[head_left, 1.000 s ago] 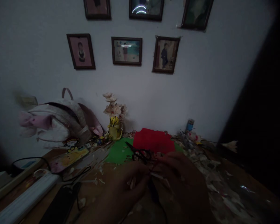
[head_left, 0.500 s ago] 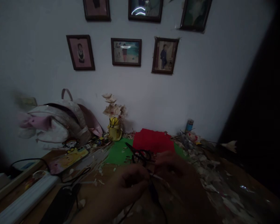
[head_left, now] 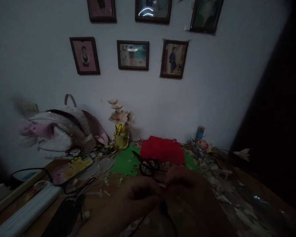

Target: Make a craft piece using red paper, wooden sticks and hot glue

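Observation:
My left hand and my right hand meet low in the middle of the view, fingertips pinched close together. Between them is something small and thin with a pale spot; the dim light hides what it is. Just beyond the fingers lie black-handled scissors, blades pointing away to the left. Under and behind the scissors are a green sheet and a red sheet. A dark cord runs below my hands.
Pale scraps litter the table's right side. A yellow pot with paper-like flowers stands by the wall, beside a white and pink backpack. At left lie a phone with a yellow case, a black device and a white bar.
My hands have drawn closer together, the left one shifting slightly right. The thin pale piece that stretched between them is now mostly hidden by the fingers.

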Demonstrator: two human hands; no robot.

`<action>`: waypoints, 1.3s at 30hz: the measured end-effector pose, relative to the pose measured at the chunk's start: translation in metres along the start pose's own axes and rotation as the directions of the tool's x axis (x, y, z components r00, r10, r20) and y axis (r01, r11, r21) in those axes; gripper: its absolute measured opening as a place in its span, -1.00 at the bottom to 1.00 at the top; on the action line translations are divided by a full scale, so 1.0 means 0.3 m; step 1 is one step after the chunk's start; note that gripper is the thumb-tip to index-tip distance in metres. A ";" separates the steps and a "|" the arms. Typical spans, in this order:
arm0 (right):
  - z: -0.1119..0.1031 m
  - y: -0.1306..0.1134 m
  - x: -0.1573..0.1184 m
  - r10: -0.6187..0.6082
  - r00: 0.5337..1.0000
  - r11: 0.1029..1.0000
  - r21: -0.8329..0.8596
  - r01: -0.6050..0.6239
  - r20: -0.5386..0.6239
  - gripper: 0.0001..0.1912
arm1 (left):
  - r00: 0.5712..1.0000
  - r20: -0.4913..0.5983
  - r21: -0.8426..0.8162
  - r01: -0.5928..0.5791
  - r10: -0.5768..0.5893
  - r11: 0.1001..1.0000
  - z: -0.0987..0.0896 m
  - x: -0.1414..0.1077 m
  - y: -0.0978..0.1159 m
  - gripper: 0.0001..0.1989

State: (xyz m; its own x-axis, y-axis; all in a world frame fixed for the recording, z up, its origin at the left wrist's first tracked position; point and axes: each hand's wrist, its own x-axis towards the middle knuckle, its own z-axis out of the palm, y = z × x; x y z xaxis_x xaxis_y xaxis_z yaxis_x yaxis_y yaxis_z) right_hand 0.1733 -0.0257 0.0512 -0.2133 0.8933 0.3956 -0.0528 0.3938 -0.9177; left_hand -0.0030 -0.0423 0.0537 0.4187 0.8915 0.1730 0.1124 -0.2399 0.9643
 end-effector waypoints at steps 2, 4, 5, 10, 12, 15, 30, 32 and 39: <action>0.004 -0.001 -0.003 -0.013 1.000 1.000 0.027 0.014 -0.024 -0.80 | 0.999 0.029 0.020 0.012 -0.013 1.000 0.001 0.002 0.006 -0.88; 0.008 -0.004 -0.005 -0.033 0.997 0.999 0.028 0.035 -0.072 -0.81 | 0.999 0.039 0.034 0.016 -0.017 0.999 0.001 0.003 0.006 -0.87; 0.010 -0.006 -0.005 -0.040 0.996 0.999 0.017 0.041 -0.080 -0.80 | 0.999 0.037 0.038 0.020 -0.022 0.999 0.002 0.003 0.003 -0.86; 0.014 -0.014 -0.001 -0.004 0.996 1.000 -0.001 0.004 -0.093 -0.80 | 0.999 0.041 -0.018 0.032 -0.031 0.999 0.002 0.001 -0.018 -0.89; 0.016 -0.014 -0.002 0.003 0.994 1.000 0.003 -0.002 -0.112 -0.80 | 0.999 0.041 -0.029 0.029 -0.028 0.999 0.001 0.002 -0.026 -0.90; 0.020 -0.015 -0.005 -0.010 0.994 1.000 0.006 0.011 -0.111 -0.82 | 0.999 0.044 -0.018 0.031 -0.030 0.999 0.004 0.001 -0.029 -0.91; 0.005 0.015 0.018 0.156 0.988 0.982 0.115 -0.153 -0.021 -0.89 | 0.924 -0.256 0.408 -0.162 0.283 0.898 0.028 0.004 -0.010 -0.88; 0.015 0.009 0.013 0.177 0.983 0.980 0.096 -0.173 -0.037 -0.90 | 0.922 -0.254 0.434 -0.161 0.292 0.887 0.032 0.000 -0.017 -0.87; 0.027 0.015 0.012 0.198 0.976 0.976 0.105 -0.189 -0.086 -0.95 | 0.901 -0.253 0.510 -0.186 0.354 0.840 0.035 -0.008 -0.024 -0.89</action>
State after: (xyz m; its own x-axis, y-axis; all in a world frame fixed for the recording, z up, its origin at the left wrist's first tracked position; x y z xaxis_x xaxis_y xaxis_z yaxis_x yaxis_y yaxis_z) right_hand 0.1643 -0.0224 0.0483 -0.1344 0.9689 0.2076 -0.1137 0.1930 -0.9746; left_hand 0.0047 -0.0469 0.0442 0.1891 0.8152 0.5474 0.4761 -0.5637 0.6749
